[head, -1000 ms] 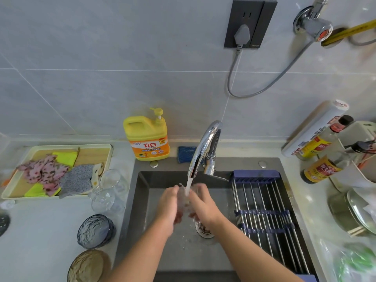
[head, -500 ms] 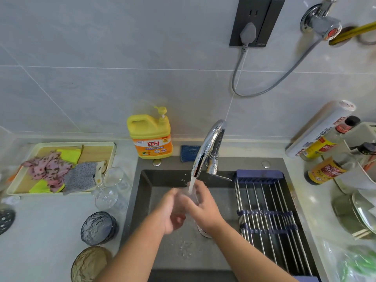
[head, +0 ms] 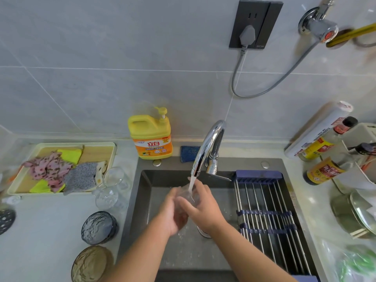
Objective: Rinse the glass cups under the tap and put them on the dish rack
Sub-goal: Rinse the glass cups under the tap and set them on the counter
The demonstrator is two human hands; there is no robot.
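Grey sink (head: 146, 200) mid-frame, tap (head: 207, 145) running, and the glass cup (head: 188, 195) sits right under the stream, clasped between both hands: right hand (head: 205, 208) curled round its right side, left hand (head: 173, 214) cupping its left. Dish rack (head: 264, 216) spans the sink's right half.

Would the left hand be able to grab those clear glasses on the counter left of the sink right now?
Probably not yet: the left hand and right hand both grip a glass cup under the tap. Otherwise the clear glasses sit close beside the sink with nothing between.
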